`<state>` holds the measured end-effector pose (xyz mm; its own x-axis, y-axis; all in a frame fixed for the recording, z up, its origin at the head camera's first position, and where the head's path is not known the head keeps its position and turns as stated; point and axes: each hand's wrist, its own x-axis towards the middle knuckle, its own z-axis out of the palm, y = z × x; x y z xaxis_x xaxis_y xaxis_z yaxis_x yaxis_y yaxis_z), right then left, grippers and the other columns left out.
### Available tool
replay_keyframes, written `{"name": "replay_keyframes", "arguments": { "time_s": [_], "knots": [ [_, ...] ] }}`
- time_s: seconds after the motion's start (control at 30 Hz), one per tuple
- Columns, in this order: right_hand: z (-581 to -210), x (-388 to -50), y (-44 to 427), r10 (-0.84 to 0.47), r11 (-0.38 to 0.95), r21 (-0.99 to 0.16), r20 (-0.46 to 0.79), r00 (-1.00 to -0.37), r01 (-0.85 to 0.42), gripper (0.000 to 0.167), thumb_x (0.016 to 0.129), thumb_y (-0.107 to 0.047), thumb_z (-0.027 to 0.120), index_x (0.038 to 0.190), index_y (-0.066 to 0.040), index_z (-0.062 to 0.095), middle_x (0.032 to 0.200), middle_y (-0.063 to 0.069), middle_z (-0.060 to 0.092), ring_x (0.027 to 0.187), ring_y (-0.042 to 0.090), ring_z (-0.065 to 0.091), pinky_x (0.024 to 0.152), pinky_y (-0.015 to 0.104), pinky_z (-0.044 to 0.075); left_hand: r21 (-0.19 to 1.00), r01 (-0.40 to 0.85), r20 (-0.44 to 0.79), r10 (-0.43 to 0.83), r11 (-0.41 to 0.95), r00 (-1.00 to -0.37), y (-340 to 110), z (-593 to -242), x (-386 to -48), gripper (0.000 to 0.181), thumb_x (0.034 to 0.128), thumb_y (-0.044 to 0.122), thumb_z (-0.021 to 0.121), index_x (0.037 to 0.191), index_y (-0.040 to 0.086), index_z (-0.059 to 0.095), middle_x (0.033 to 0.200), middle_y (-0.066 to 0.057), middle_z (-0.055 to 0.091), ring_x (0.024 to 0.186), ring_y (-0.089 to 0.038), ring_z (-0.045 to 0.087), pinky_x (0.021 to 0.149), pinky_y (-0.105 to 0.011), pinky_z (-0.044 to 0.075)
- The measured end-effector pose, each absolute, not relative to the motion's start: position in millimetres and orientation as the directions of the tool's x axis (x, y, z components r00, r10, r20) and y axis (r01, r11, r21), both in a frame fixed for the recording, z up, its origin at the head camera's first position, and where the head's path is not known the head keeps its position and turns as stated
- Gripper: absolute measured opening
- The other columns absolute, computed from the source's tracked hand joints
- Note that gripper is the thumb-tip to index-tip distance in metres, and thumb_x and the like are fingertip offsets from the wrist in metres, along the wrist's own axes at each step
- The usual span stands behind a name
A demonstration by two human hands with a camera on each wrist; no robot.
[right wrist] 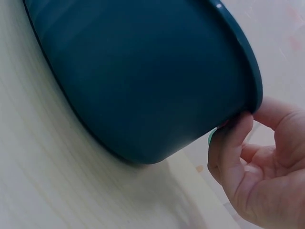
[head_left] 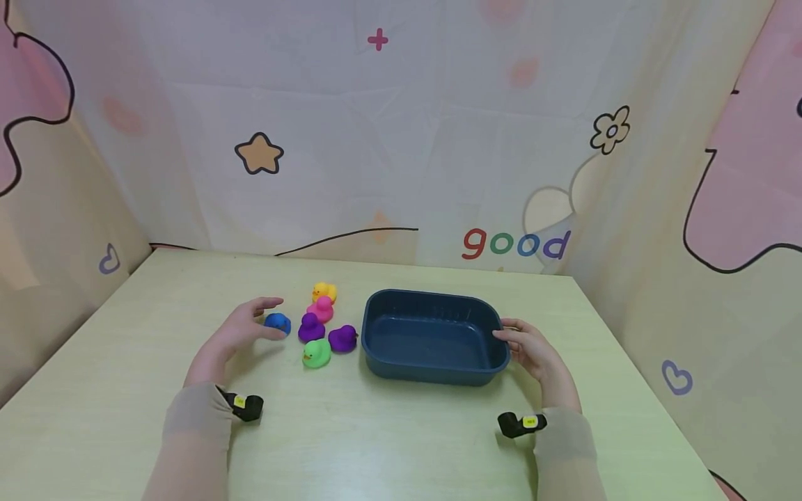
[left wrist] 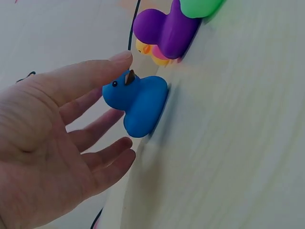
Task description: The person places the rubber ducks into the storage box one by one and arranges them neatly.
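A blue duck [head_left: 278, 323] [left wrist: 143, 102] stands on the table at the left of the other ducks. Around it my left hand [head_left: 241, 328] [left wrist: 71, 129] is spread, thumb and fingers apart; whether a fingertip touches it I cannot tell. At the dark blue bin's [head_left: 416, 372] [right wrist: 138, 71] right end, my right hand [head_left: 535, 353] [right wrist: 267, 167] grips the rim, thumb over the edge and fingers outside. The bin's visible inside holds nothing.
Between the blue duck and the bin stand a yellow duck [head_left: 324, 292], a pink duck [head_left: 321, 309], two purple ducks [head_left: 311, 328] and a green duck [head_left: 317, 354]. A printed cloth [head_left: 351, 181] hangs behind the table [head_left: 351, 445].
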<state>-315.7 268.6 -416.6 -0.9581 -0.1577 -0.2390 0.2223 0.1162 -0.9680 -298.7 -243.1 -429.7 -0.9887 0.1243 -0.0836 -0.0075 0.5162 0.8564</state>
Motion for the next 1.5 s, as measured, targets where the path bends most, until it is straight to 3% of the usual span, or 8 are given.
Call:
{"name": "replay_keyframes", "arguments": {
  "time_s": [0.27, 0.6, 0.9, 1.13, 1.37, 1.5],
  "knots": [
    [-417, -312, 272, -0.185, 0.089, -0.967, -0.251, -0.950, 0.238, 0.060, 0.098, -0.014, 0.057, 0.145, 0.006, 0.027, 0.095, -0.008, 0.061, 0.074, 0.002, 0.062, 0.072, 0.017, 0.053, 0.863, -0.071, -0.131, 0.085, 0.500, -0.988, -240, -434, -297, 0.075, 0.0811, 0.016, 0.079, 0.143, -0.002, 0.041, 0.149, -0.028, 0.036, 0.134, -0.046, 0.034, 0.113, -0.059, 0.029],
    [-421, -310, 281, -0.252, -0.004, -0.975, -0.214, -0.944, 0.222, 0.048, 0.099, -0.008, 0.052, 0.140, 0.007, 0.030, 0.090, -0.010, 0.069, 0.075, 0.000, 0.067, 0.073, 0.017, 0.055, 0.850, -0.098, -0.151, 0.060, 0.517, -0.987, -235, -439, -297, 0.069, 0.0817, 0.009, 0.077, 0.137, -0.009, 0.041, 0.142, -0.033, 0.040, 0.131, -0.046, 0.037, 0.114, -0.058, 0.028],
    [-421, -309, 286, -0.307, -0.056, -0.973, -0.198, -0.931, 0.226, 0.037, 0.101, -0.005, 0.048, 0.136, 0.004, 0.037, 0.092, -0.009, 0.071, 0.078, 0.000, 0.067, 0.074, 0.017, 0.055, 0.850, -0.088, -0.124, 0.035, 0.519, -0.992, -234, -443, -298, 0.055, 0.0854, 0.011, 0.074, 0.128, -0.010, 0.047, 0.128, -0.030, 0.048, 0.118, -0.041, 0.044, 0.108, -0.054, 0.034],
    [-419, -310, 286, -0.316, -0.080, -0.969, -0.196, -0.928, 0.232, 0.042, 0.101, -0.004, 0.045, 0.140, 0.007, 0.033, 0.094, -0.008, 0.071, 0.081, 0.001, 0.067, 0.077, 0.016, 0.055, 0.827, -0.116, -0.141, 0.002, 0.550, -0.990, -234, -441, -298, 0.052, 0.0879, 0.018, 0.073, 0.125, -0.009, 0.048, 0.125, -0.028, 0.048, 0.115, -0.040, 0.043, 0.104, -0.054, 0.036],
    [-419, -310, 285, -0.311, -0.107, -0.966, -0.194, -0.931, 0.237, 0.034, 0.101, -0.002, 0.045, 0.134, 0.003, 0.040, 0.093, -0.007, 0.071, 0.081, 0.002, 0.068, 0.076, 0.017, 0.056, 0.829, -0.133, -0.144, -0.023, 0.543, -0.989, -236, -438, -300, 0.053, 0.0891, 0.022, 0.072, 0.126, -0.008, 0.049, 0.120, -0.025, 0.051, 0.111, -0.037, 0.046, 0.100, -0.049, 0.038],
    [-420, -310, 285, -0.297, -0.113, -0.966, -0.188, -0.936, 0.230, 0.025, 0.100, -0.002, 0.046, 0.125, -0.004, 0.048, 0.093, -0.007, 0.072, 0.081, 0.002, 0.069, 0.075, 0.017, 0.056, 0.848, -0.151, -0.153, -0.039, 0.508, -0.987, -237, -435, -299, 0.056, 0.0895, 0.022, 0.071, 0.129, -0.009, 0.047, 0.129, -0.029, 0.049, 0.120, -0.041, 0.044, 0.108, -0.054, 0.034]
  ]
}}
